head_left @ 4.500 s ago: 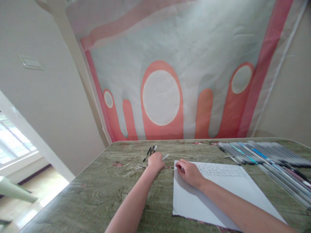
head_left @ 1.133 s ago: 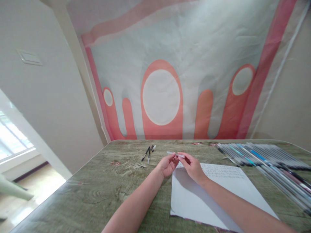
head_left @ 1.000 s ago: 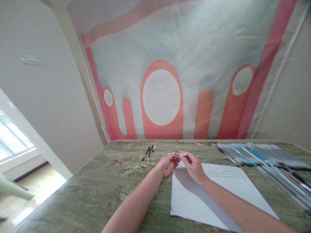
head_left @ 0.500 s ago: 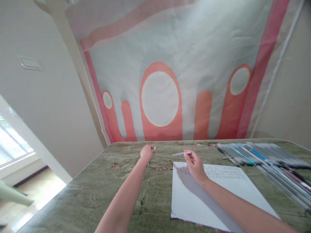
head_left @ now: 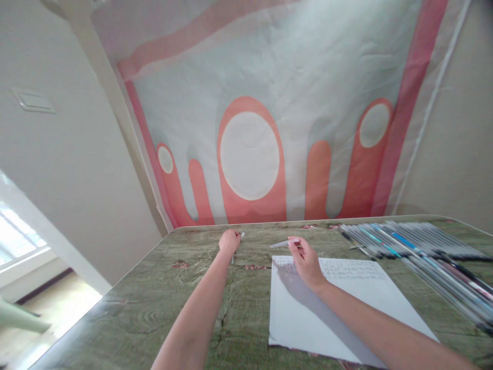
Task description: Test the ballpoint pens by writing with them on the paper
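My left hand [head_left: 229, 242] is low over the table's far middle, its fingers closed on a thin pale pen-like stick [head_left: 242, 236]. One end shows past the fingertips and another bit below the hand; the rest is hidden. To the right, my right hand [head_left: 307, 261] pinches a slim translucent tube [head_left: 279, 243], like a pen barrel, between thumb and fingers. It points left, held above the top edge of a white sheet of paper [head_left: 304, 324]. Rows of small dark handwriting run along the sheet's top, and my right forearm crosses over it.
Many clear-barrelled pens [head_left: 419, 239] lie side by side on the right of the wood-patterned table [head_left: 154, 303]. More pens [head_left: 450, 293] lie slanted in front of them. A wall with a red-and-white printed covering [head_left: 250, 154] rises behind the table.
The whole view has shifted slightly, so things sit a little further left. Both hands keep nearly the same pose and hold the same things.
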Available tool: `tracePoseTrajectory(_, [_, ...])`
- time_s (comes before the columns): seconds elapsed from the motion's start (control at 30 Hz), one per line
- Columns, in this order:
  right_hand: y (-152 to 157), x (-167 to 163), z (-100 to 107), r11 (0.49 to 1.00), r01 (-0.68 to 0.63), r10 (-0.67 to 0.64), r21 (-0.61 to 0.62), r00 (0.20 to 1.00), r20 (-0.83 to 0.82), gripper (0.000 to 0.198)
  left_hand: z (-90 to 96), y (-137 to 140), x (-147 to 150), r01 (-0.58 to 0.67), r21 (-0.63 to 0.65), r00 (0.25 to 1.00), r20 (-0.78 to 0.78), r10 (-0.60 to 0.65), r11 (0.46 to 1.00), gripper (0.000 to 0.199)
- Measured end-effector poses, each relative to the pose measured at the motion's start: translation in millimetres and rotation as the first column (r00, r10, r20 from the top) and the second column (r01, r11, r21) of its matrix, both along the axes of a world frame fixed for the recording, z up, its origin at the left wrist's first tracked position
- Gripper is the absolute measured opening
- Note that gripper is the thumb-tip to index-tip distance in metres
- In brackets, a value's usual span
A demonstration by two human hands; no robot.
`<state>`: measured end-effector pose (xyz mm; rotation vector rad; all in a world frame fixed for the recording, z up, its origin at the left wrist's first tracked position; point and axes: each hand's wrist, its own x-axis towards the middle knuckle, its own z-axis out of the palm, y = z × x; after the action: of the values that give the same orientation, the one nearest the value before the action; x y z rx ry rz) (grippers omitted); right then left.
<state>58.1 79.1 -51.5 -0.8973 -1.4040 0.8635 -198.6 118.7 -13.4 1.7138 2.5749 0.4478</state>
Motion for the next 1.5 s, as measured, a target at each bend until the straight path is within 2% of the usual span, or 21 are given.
tracePoseTrajectory(0.17, [-1, 0, 1, 1.0, -0.005, 0.005, 0.003, 1.0, -0.001, 0.034, -3.0, -7, -6, -0.023, -0.014, 1.0, 0.008, 0.023, 1.0, 0.023])
tracePoseTrajectory(0.33, [0, -1, 0, 1.0, 0.0, 0.0, 0.004, 1.0, -0.004, 0.034, -7.0, -13, 0, 0.017, 0.014, 1.0, 0.023, -0.017, 1.0, 0.02])
tracePoseTrajectory(0.47, [1, -1, 0, 1.0, 0.006, -0.006, 0.018, 1.0, -0.001, 0.034, -0.3, -17, 17, 0.098, 0.091, 0.994, 0.044, -0.102, 0.991, 0.022])
tracePoseTrajectory(0.57, [0, -1, 1, 1.0, -0.001, 0.001, 0.015, 1.0, 0.001, 0.034, 7.9, -22, 42, 0.225, 0.175, 0.961, 0.121, -0.247, 0.959, 0.027])
tracePoseTrajectory(0.6, [0, -1, 2, 1.0, 0.0, 0.0, 0.013, 1.0, 0.002, 0.034, 10.2, -25, 53, 0.299, 0.249, 0.902, 0.242, -0.358, 0.921, 0.029])
tracePoseTrajectory(0.63, [0, 0, 2, 1.0, 0.004, -0.004, 0.012, 1.0, 0.001, 0.033, 11.9, -29, 64, 0.361, 0.31, 0.808, 0.367, -0.46, 0.88, 0.032])
tracePoseTrajectory(0.7, [-1, 0, 4, 1.0, 0.007, -0.007, 0.015, 1.0, 0.001, 0.032, 13.0, -37, 85, 0.451, 0.403, 0.563, 0.564, -0.604, 0.796, 0.033])
tracePoseTrajectory(0.77, [0, 0, 4, 1.0, 0.004, -0.004, 0.029, 1.0, 0.002, 0.031, 10.0, -45, 101, 0.543, 0.435, 0.333, 0.673, -0.66, 0.718, 0.031])
tracePoseTrajectory(0.8, [0, 0, 4, 0.999, 0.0, 0.0, 0.037, 1.0, 0.003, 0.031, 7.2, -48, 106, 0.579, 0.429, 0.257, 0.711, -0.655, 0.693, 0.031])
tracePoseTrajectory(0.83, [1, 0, 4, 0.999, -0.006, 0.006, 0.041, 1.0, 0.003, 0.03, 3.8, -50, 110, 0.601, 0.419, 0.217, 0.734, -0.643, 0.681, 0.032])
tracePoseTrajectory(0.87, [1, 0, 4, 0.999, -0.012, 0.012, 0.042, 1.0, 0.002, 0.03, 0.1, -51, 112, 0.614, 0.403, 0.208, 0.747, -0.631, 0.679, 0.032])
tracePoseTrajectory(0.93, [2, 0, 4, 0.999, -0.025, 0.025, 0.033, 1.0, -0.003, 0.031, -6.7, -50, 113, 0.607, 0.386, 0.256, 0.732, -0.631, 0.695, 0.033])
tracePoseTrajectory(1.0, [3, -1, 3, 0.999, -0.049, 0.049, 0.007, 0.999, -0.011, 0.031, -11.1, -49, 111, 0.571, 0.412, 0.358, 0.653, -0.667, 0.71, 0.03])
tracePoseTrajectory(1.1, [4, -2, 2, 0.99, -0.118, 0.116, -0.074, 0.993, -0.029, 0.032, -13.1, -47, 106, 0.504, 0.504, 0.528, 0.464, -0.712, 0.702, 0.022])
tracePoseTrajectory(1.17, [4, -2, 2, 0.976, -0.178, 0.174, -0.123, 0.984, -0.043, 0.033, -13.8, -47, 105, 0.477, 0.541, 0.599, 0.377, -0.707, 0.693, 0.018])
tracePoseTrajectory(1.23, [3, -3, 2, 0.966, -0.225, 0.222, -0.127, 0.974, -0.038, 0.032, -15.8, -48, 105, 0.465, 0.553, 0.625, 0.348, -0.699, 0.691, 0.015])
tracePoseTrajectory(1.33, [2, -4, 1, 0.963, -0.26, 0.262, -0.07, 0.965, 0.018, 0.032, -20.5, -48, 106, 0.452, 0.565, 0.622, 0.355, -0.698, 0.69, 0.015])
tracePoseTrajectory(1.5, [3, -3, -1, 0.968, -0.25, 0.247, 0.013, 0.962, 0.116, 0.029, -24.0, -48, 107, 0.444, 0.571, 0.598, 0.385, -0.703, 0.691, 0.019])
